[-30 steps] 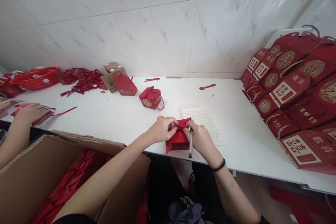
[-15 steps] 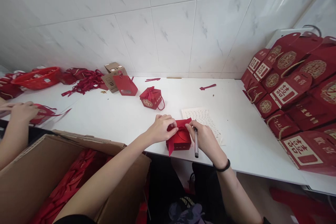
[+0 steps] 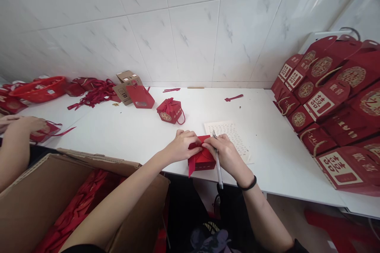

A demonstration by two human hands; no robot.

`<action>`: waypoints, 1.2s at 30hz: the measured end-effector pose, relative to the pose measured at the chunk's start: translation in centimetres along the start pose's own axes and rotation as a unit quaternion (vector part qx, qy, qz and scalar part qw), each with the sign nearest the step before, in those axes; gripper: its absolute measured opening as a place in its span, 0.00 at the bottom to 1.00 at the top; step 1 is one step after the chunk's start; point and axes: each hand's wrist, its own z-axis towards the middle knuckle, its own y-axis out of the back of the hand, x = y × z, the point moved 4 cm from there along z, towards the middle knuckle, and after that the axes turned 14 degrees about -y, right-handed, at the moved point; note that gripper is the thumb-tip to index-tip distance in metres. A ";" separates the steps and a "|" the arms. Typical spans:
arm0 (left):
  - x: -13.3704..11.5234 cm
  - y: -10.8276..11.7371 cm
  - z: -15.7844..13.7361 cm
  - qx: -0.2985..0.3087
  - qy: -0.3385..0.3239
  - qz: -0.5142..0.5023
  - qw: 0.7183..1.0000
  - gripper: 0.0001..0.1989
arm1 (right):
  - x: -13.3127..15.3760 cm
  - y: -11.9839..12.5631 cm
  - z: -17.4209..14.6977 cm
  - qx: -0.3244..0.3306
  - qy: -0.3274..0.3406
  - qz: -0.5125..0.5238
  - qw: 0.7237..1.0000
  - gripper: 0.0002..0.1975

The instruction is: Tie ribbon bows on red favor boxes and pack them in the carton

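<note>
A small red gift box (image 3: 203, 165) sits at the table's front edge, with a red ribbon (image 3: 192, 163) across its top and one tail hanging down its left front. My left hand (image 3: 184, 145) pinches the ribbon at the top left of the box. Against the top of the box, the fingertips of my right hand (image 3: 226, 153) press at the ribbon; what exactly they pinch is hidden. A pen (image 3: 219, 170) is tucked in that same hand, slanting down past the table edge. Under the right hand lies a sheet with handwriting (image 3: 230, 128).
A finished-looking box with a bow (image 3: 170, 111) stands behind. Stacked red gift boxes (image 3: 323, 106) fill the right side. Left are a red basket (image 3: 41, 91), loose ribbons (image 3: 96, 94) and another person's hands (image 3: 23, 124). An open carton (image 3: 97, 156) stands at the front left.
My right hand has drawn in closer to my left over the box top, and the pen has tilted. The ribbon piece that stood up at the right now lies lower.
</note>
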 end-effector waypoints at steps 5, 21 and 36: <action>0.1 -0.4 0.2 0.024 0.015 -0.002 1.000 0.06 | -3.0 0.3 0.4 -0.051 -0.128 0.035 0.990 0.18; 0.2 -0.3 0.3 0.010 0.054 -0.026 0.998 0.05 | -4.2 -0.2 -3.1 0.053 -0.258 0.227 0.938 0.13; 0.1 -0.5 0.5 0.006 0.070 -0.010 0.997 0.06 | -1.0 1.1 -4.4 0.046 -0.193 0.144 0.969 0.08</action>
